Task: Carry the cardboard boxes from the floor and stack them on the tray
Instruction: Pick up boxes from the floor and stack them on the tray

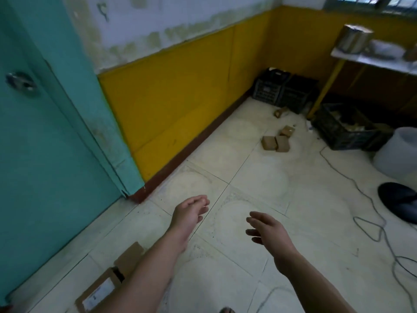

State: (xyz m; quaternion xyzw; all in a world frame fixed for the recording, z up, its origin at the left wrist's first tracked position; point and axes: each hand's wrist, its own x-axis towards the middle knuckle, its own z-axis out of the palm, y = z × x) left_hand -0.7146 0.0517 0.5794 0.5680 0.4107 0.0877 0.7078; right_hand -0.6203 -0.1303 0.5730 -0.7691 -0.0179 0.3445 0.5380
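Note:
Several small brown cardboard boxes lie on the pale tiled floor ahead and to the right: two side by side (pixel 275 143), one just behind them (pixel 287 131), and one further back (pixel 279 112) near the crates. Both my arms reach forward over the floor, well short of the boxes. My left hand (pixel 189 213) is empty with relaxed fingers. My right hand (pixel 266 229) is empty too, its fingers spread. No tray is in view.
A larger flattened cardboard box (pixel 108 283) lies at the lower left by the teal door (pixel 45 143). Black crates (pixel 282 89) stand by the yellow wall, another crate (pixel 343 129) under a table (pixel 372 59). Cables (pixel 370 227) trail across the floor at right, beside a white bucket (pixel 399 152).

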